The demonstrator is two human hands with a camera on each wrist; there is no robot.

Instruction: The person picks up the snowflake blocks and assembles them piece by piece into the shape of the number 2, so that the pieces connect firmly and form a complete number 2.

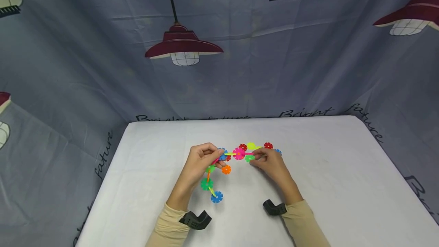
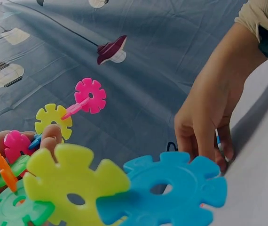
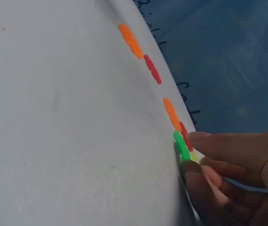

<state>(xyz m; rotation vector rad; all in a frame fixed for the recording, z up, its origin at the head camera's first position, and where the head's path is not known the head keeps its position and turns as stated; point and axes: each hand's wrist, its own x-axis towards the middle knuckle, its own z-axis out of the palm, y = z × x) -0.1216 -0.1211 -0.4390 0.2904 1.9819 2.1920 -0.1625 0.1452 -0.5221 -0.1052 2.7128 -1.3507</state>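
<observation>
My left hand (image 1: 202, 159) grips a chain of slotted flower-shaped plastic discs above the table. A blue disc (image 1: 222, 154) is at its fingertips, with a pink disc (image 1: 239, 153) toward the right end. Below the hand hang a green disc (image 1: 207, 184) and another blue disc (image 1: 217, 197), large in the left wrist view beside a yellow disc (image 2: 75, 183). My right hand (image 1: 272, 162) is low at the table, thumb and index finger pinching a loose green disc (image 3: 181, 145). A red disc (image 3: 185, 135) lies just behind it, partly hidden by the index finger.
More loose discs lie around: an orange disc (image 1: 226, 169), a red disc (image 1: 242, 147), a yellow disc (image 1: 251, 146) and another red disc (image 1: 268, 145) beyond the right hand. A white cloth covers the table (image 1: 329, 186). Grey printed curtain (image 1: 240, 79) stands behind it.
</observation>
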